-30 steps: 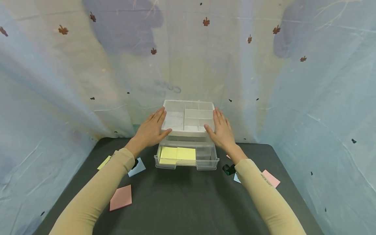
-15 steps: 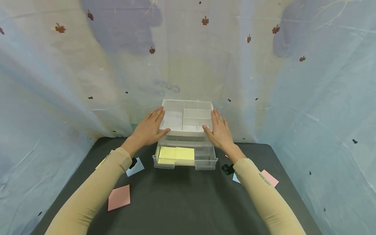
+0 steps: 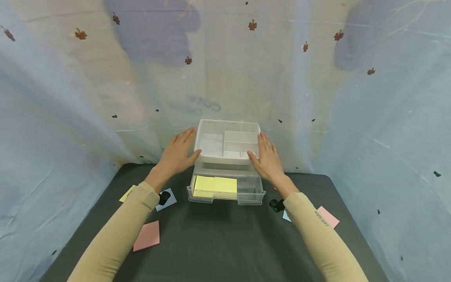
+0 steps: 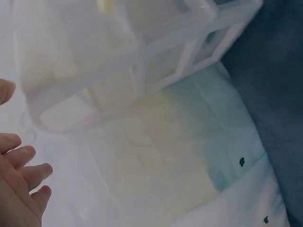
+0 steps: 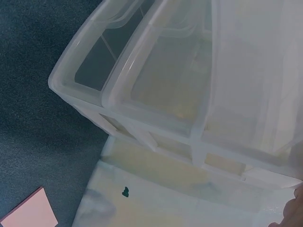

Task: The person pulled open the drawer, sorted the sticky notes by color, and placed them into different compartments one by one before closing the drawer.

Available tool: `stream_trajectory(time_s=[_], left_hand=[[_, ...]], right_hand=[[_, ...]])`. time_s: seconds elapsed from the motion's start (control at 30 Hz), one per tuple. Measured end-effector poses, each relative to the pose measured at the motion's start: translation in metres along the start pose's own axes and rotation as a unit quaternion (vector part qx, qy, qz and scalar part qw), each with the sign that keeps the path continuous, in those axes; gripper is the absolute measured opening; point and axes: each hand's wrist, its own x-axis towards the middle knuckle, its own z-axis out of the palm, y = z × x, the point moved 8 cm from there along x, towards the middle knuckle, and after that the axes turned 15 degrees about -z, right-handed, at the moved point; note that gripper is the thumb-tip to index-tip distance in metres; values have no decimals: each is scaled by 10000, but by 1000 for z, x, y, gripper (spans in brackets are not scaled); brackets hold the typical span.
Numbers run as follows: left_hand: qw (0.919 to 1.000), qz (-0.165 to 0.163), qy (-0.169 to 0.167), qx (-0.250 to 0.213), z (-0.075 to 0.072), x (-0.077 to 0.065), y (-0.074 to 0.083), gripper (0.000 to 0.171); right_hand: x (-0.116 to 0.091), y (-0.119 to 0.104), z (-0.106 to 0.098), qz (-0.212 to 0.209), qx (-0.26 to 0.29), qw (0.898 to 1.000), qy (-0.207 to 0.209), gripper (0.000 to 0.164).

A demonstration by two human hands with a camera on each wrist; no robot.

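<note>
Head view: dark desk (image 3: 225, 243) bearing a translucent drawer unit (image 3: 225, 167)

A pale leaf-printed sheet (image 3: 239, 78) hangs around the desk's far and side edges. The drawer unit stands at the middle of the far edge, a compartmented white tray (image 3: 211, 145) forming its top. A clear drawer (image 3: 248, 186) juts from its front toward the desk's near side.

The left hand (image 3: 177, 152) stretches just beside the unit's left side, fingers straight and thumb spread; the left wrist view shows it apart from the plastic, gripping nothing. The right hand (image 3: 268, 159) lies along the right side, also straight-fingered, thumb overlapping the tray's near right corner; whether it presses there cannot be told.

A pink pad (image 3: 147, 235) lies toward the desk's left edge, a second pink pad (image 3: 329, 216) near the right edge. One blue pad (image 3: 169, 199) sits farther back than the left pink one; a second blue pad (image 3: 286, 216) shows partly beside the right sleeve (image 3: 324, 239). Two yellow pads (image 3: 225, 185) lie side by side in the drawer's left part, and a third yellow pad (image 3: 127, 193) near the desk's far left corner.
</note>
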Motion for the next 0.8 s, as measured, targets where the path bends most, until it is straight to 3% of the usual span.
stream_trajectory(time_s=[0.17,0.4,0.57,0.8], left_hand=[[9947,-361,261,-930,-20,-9,-15,71],[9695,-1032,630,-2131,-38,-27,-55,62],[9571,-1190,975,-2456,-46,-43,-85,56],[9538,-1441,1269,-2309,-45,-66,-128,50]], right_hand=[[0,3,2,12,18,10000,23,82],[-1,1,2,-15,107,9999,79,81],[-1,1,1,-36,140,9999,52,82],[-1,2,1,-74,163,9998,69,82]])
